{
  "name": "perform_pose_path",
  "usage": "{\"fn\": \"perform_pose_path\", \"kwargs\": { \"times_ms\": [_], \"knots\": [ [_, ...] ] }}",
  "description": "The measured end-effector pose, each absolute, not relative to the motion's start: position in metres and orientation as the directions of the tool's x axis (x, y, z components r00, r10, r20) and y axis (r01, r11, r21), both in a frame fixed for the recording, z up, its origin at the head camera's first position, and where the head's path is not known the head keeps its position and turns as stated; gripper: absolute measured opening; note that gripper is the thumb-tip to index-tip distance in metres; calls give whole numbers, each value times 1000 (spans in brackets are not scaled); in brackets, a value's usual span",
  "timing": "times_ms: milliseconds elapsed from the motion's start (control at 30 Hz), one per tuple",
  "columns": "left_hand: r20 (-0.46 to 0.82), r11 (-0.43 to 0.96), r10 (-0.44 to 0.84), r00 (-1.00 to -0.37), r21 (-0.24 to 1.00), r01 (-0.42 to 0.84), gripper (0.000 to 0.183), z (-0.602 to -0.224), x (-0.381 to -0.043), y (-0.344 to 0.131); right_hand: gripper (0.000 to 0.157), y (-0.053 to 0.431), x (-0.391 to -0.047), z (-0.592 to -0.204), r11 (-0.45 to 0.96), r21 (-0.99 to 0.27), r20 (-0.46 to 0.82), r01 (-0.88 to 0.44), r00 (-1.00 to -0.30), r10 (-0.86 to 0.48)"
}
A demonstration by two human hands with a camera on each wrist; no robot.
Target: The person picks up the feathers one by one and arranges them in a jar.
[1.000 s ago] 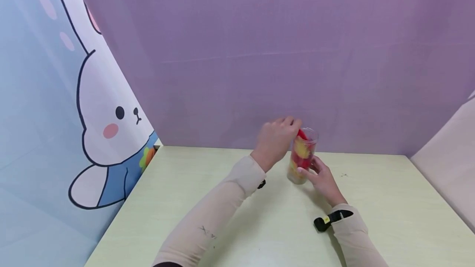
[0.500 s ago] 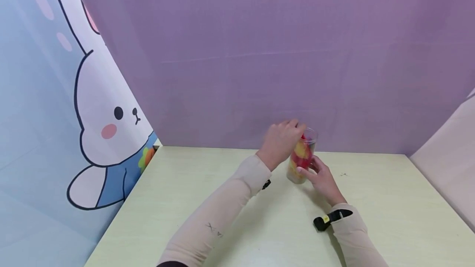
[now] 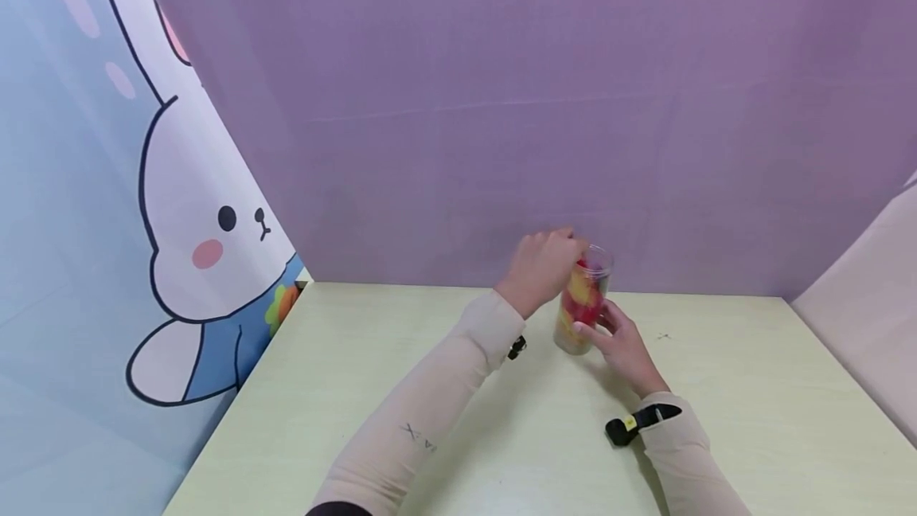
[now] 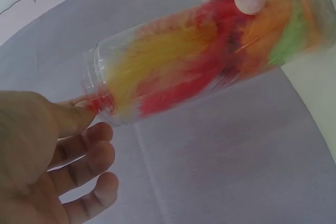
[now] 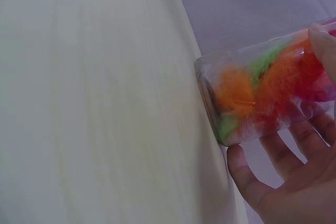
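A tall clear jar (image 3: pixel 582 302) stands on the table, filled with fluffy feathers (image 5: pixel 236 93) in red, yellow, orange and green. My right hand (image 3: pixel 627 347) grips its lower half, thumb on one side and fingers on the other. At the rim, my left hand (image 3: pixel 542 271) pinches the end of a red feather (image 4: pixel 96 103) between thumb and forefinger. Its other fingers hang loosely curled outside the jar, as the left wrist view shows. How much of that feather lies inside the jar is hard to tell through the blur.
The pale green table (image 3: pixel 401 325) ends at a purple cloth backdrop (image 3: pixel 458 118) just behind the jar. A blue panel with a cartoon rabbit (image 3: pixel 208 253) stands at the left, and a whitish panel (image 3: pixel 867 309) at the right.
My left hand has moved slightly right to the jar's mouth, and the red feather now sits lower at the rim. The right hand and the jar have stayed in place.
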State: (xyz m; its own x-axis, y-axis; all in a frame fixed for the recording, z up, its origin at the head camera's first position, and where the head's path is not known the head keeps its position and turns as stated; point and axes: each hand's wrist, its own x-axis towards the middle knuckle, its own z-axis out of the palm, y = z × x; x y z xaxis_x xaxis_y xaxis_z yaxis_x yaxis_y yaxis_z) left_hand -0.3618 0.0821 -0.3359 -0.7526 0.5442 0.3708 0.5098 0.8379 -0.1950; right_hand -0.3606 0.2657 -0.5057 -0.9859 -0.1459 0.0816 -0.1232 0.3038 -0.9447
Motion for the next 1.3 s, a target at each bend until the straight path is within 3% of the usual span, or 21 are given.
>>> {"fn": "perform_pose_path", "kwargs": {
  "times_ms": [500,967,1300],
  "knots": [
    [256,806,570,-781,11,592,33,-336,-368,69,89,263,-361,-505,305,-946,63,-105,-988,-144],
    [406,775,489,-772,203,598,26,-346,-368,46,86,263,-362,-507,294,-949,77,-118,-986,-146],
    [406,805,394,-825,282,523,31,-370,-366,27,84,262,-361,-508,289,-949,86,-127,-985,-151]
  ]
}}
